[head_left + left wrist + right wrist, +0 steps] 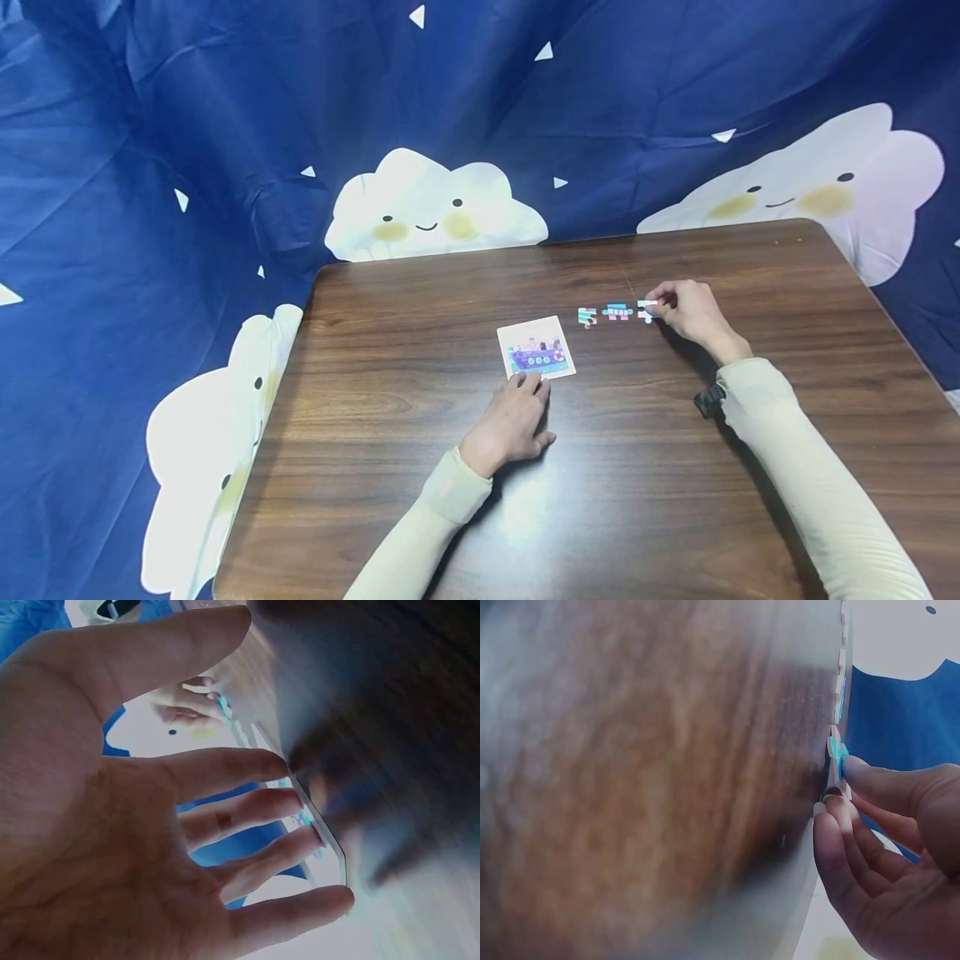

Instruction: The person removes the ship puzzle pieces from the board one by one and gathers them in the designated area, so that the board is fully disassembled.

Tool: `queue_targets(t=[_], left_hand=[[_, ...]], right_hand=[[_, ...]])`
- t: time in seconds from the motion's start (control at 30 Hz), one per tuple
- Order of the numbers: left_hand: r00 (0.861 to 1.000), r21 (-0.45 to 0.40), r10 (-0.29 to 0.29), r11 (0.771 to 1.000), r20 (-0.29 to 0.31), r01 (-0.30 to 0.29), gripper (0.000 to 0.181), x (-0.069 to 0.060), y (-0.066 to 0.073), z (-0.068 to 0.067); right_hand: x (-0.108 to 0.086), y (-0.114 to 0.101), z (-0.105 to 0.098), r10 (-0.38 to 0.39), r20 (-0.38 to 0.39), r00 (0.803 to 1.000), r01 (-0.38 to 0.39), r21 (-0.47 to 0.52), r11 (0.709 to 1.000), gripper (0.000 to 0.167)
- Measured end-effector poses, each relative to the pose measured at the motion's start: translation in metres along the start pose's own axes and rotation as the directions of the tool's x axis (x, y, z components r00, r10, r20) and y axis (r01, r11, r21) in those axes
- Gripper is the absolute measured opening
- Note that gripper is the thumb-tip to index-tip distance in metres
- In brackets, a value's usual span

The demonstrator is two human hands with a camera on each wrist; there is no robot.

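My left hand (512, 421) rests by the near edge of a square picture card (512, 340) showing a purple ship. In the left wrist view its fingers (247, 815) are stretched out and the fingertips touch the card's rim. Toward the right, my right hand (692, 312) pinches a puzzle piece (645, 307) between thumb and fingers, low over the table. The right wrist view has this piece (836, 754) tilted, partly hidden by the thumb. Left of it lie a blue and pink puzzle piece (618, 312) and a striped puzzle piece (587, 317), apart from each other.
The brown wooden table (390, 467) has rounded corners. Behind it and along its left side hangs a blue cloth (480, 92) printed with white clouds and small triangles. A dark watch-like band (708, 401) sits at the right wrist.
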State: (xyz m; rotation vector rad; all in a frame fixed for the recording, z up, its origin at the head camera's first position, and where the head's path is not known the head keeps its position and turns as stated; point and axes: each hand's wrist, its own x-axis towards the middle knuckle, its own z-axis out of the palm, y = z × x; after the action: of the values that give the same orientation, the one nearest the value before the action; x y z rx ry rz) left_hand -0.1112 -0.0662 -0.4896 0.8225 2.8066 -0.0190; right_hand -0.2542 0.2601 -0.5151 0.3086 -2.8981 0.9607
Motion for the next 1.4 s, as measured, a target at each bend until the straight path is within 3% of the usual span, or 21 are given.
queue_targets(t=[0.33,0.63,0.83,1.07,1.23,1.4], left_hand=[[0.999,-0.008,-0.016,1.0,-0.028,0.016,0.082,0.0,0.003,0.001],[0.999,-0.015,-0.023,1.0,-0.025,0.023,0.088,-0.001,0.004,0.001],[0.999,-0.032,-0.036,0.999,-0.028,0.035,0.09,-0.001,0.006,0.003],[0.998,-0.092,-0.069,0.993,-0.006,0.068,0.095,-0.003,0.007,0.004],[0.997,-0.111,-0.079,0.991,-0.001,0.078,0.096,-0.003,0.007,0.004],[0.998,-0.133,-0.065,0.989,-0.015,0.063,0.096,-0.002,0.007,0.003]], right_hand=[[0.002,0.001,0.0,0.014,0.037,0.999,-0.015,0.008,1.0,0.012],[0.002,-0.003,-0.001,-0.048,0.039,0.998,0.05,-0.042,0.998,0.016],[-0.001,-0.024,0.001,-0.096,-0.017,0.995,0.096,0.001,0.995,0.015],[0.003,-0.062,0.021,-0.194,-0.096,0.976,0.202,0.083,0.976,0.01],[0.005,-0.084,0.042,-0.195,-0.038,0.98,0.199,0.152,0.968,0.012],[0.005,-0.098,0.057,-0.146,0.067,0.987,0.128,0.222,0.967,0.017]])
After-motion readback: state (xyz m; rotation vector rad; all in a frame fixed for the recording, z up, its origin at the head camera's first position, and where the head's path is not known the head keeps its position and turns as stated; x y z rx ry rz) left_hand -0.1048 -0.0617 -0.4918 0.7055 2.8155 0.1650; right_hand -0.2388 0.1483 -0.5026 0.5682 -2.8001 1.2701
